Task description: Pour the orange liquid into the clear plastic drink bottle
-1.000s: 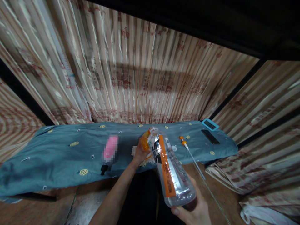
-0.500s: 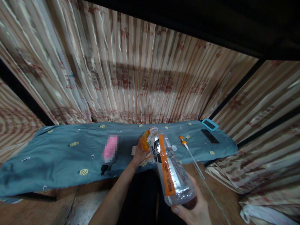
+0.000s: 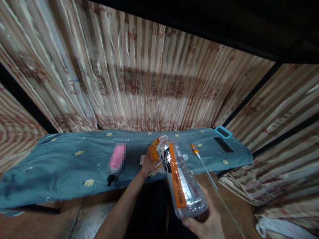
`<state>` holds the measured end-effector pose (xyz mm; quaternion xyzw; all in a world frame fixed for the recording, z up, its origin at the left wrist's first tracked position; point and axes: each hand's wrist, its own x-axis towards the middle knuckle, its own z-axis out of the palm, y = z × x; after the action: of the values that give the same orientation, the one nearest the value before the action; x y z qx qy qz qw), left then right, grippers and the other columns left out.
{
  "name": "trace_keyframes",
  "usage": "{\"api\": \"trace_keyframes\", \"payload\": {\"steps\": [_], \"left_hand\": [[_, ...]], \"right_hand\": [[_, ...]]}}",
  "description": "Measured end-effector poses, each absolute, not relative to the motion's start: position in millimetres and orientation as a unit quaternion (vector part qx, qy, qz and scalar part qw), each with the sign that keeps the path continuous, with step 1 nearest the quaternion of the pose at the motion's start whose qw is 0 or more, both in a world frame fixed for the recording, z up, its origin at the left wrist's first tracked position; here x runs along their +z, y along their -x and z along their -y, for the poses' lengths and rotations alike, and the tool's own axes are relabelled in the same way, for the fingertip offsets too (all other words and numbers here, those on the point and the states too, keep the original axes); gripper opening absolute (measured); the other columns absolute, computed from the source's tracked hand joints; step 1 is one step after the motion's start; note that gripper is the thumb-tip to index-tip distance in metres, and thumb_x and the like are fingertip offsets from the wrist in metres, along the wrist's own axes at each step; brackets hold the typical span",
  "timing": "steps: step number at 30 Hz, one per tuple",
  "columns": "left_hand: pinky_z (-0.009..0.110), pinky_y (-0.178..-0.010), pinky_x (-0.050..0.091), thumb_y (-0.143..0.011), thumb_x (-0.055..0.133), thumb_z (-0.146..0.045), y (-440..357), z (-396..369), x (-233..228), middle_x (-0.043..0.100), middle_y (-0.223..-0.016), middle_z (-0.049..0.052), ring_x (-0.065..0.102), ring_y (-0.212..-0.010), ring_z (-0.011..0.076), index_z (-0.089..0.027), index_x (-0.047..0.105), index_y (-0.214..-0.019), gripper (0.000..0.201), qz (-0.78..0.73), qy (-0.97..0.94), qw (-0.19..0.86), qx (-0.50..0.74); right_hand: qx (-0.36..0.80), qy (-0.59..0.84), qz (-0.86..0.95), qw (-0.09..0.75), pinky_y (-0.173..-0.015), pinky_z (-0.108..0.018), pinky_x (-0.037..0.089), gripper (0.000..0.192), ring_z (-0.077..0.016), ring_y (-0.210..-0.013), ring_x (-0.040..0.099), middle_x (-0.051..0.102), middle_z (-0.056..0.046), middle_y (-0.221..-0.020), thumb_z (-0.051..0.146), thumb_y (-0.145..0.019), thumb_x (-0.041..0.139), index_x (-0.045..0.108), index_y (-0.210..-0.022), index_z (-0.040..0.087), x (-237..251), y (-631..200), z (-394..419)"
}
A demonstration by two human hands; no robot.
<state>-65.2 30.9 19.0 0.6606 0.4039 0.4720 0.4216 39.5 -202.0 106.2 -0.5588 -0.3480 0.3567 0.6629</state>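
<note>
My right hand point(image 3: 208, 215) grips the base of a clear plastic bottle point(image 3: 183, 182) with an orange and black label. The bottle is tilted, its open mouth pointing away from me and to the left. Wrapped round an orange translucent container point(image 3: 155, 149) is my left hand point(image 3: 149, 161), just left of the bottle's mouth; the bottle's neck overlaps the container, and I cannot tell whether they touch. To the right, a pump dispenser head point(image 3: 195, 150) in orange and white lies on the cloth, its long tube point(image 3: 208, 172) reaching over the front edge.
A blue patterned cloth point(image 3: 62, 166) covers the narrow table. On it lie a pixelated pink item point(image 3: 118, 156) at left, a small white disc point(image 3: 184, 157), a black phone point(image 3: 223, 145) and a blue-framed device point(image 3: 223, 132) at right. Striped curtains point(image 3: 149, 83) hang behind and on both sides.
</note>
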Motion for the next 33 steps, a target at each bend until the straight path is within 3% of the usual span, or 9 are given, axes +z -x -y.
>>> {"api": "trace_keyframes", "payload": {"steps": [5, 10, 15, 21, 29, 33], "left_hand": [[0.034, -0.084, 0.05, -0.065, 0.067, -0.01, 65.4, -31.2, 20.0, 0.061, -0.105, 0.004, 0.061, -0.094, 0.0195, -0.019, 0.045, -0.109, 0.05, -0.396, -0.661, 0.425, 0.476], [0.033, -0.082, 0.05, -0.065, 0.065, -0.009, 64.3, -32.0, 16.7, 0.062, -0.101, 0.003, 0.062, -0.09, 0.019, -0.018, 0.046, -0.108, 0.047, -0.408, -0.659, 0.413, 0.479], [0.034, -0.083, 0.05, -0.066, 0.065, -0.011, 63.9, -32.7, 13.9, 0.062, -0.102, 0.003, 0.061, -0.091, 0.0189, -0.019, 0.045, -0.109, 0.048, -0.398, -0.663, 0.409, 0.484], [0.035, -0.083, 0.05, -0.063, 0.064, -0.008, 62.8, -33.6, 14.1, 0.062, -0.099, 0.003, 0.062, -0.089, 0.0193, -0.018, 0.045, -0.106, 0.048, -0.405, -0.652, 0.423, 0.481], [0.034, -0.083, 0.05, -0.065, 0.064, -0.009, 64.0, -31.1, 17.0, 0.062, -0.101, 0.003, 0.062, -0.091, 0.0191, -0.019, 0.045, -0.108, 0.047, -0.395, -0.657, 0.421, 0.484], [0.034, -0.083, 0.05, -0.066, 0.064, -0.01, 63.9, -31.3, 16.6, 0.061, -0.102, 0.004, 0.062, -0.092, 0.0191, -0.018, 0.045, -0.109, 0.047, -0.399, -0.663, 0.412, 0.481]], "right_hand": [[0.37, 0.556, 0.372, 0.644, -0.086, -0.014, 0.051, 0.082, -0.0166, -0.1, 0.07, 0.074, 0.004, -0.111, 0.03, -0.048, 0.092, 0.056, -0.121, 0.03, 102.7, -43.5, 202.0], [0.339, 0.57, 0.355, 0.658, -0.084, -0.017, 0.052, 0.083, -0.0193, -0.099, 0.07, 0.074, 0.001, -0.11, 0.037, -0.047, 0.091, 0.057, -0.121, 0.028, 100.9, -43.3, 202.6], [0.369, 0.558, 0.39, 0.633, -0.087, -0.014, 0.051, 0.083, -0.0164, -0.104, 0.069, 0.073, 0.006, -0.113, 0.022, -0.048, 0.092, 0.056, -0.122, 0.033, 98.7, -49.5, 203.2], [0.341, 0.559, 0.352, 0.669, -0.085, -0.009, 0.048, 0.078, -0.0125, -0.098, 0.07, 0.074, 0.008, -0.109, 0.037, -0.046, 0.092, 0.06, -0.118, 0.033, 104.4, -38.7, 202.2], [0.368, 0.552, 0.373, 0.649, -0.084, -0.016, 0.052, 0.08, -0.0175, -0.101, 0.07, 0.074, 0.003, -0.111, 0.029, -0.048, 0.092, 0.057, -0.12, 0.03, 102.6, -43.5, 202.4], [0.338, 0.564, 0.36, 0.662, -0.084, -0.015, 0.051, 0.082, -0.0173, -0.099, 0.07, 0.073, 0.001, -0.11, 0.039, -0.047, 0.091, 0.057, -0.121, 0.026, 104.5, -40.5, 201.8]]}}
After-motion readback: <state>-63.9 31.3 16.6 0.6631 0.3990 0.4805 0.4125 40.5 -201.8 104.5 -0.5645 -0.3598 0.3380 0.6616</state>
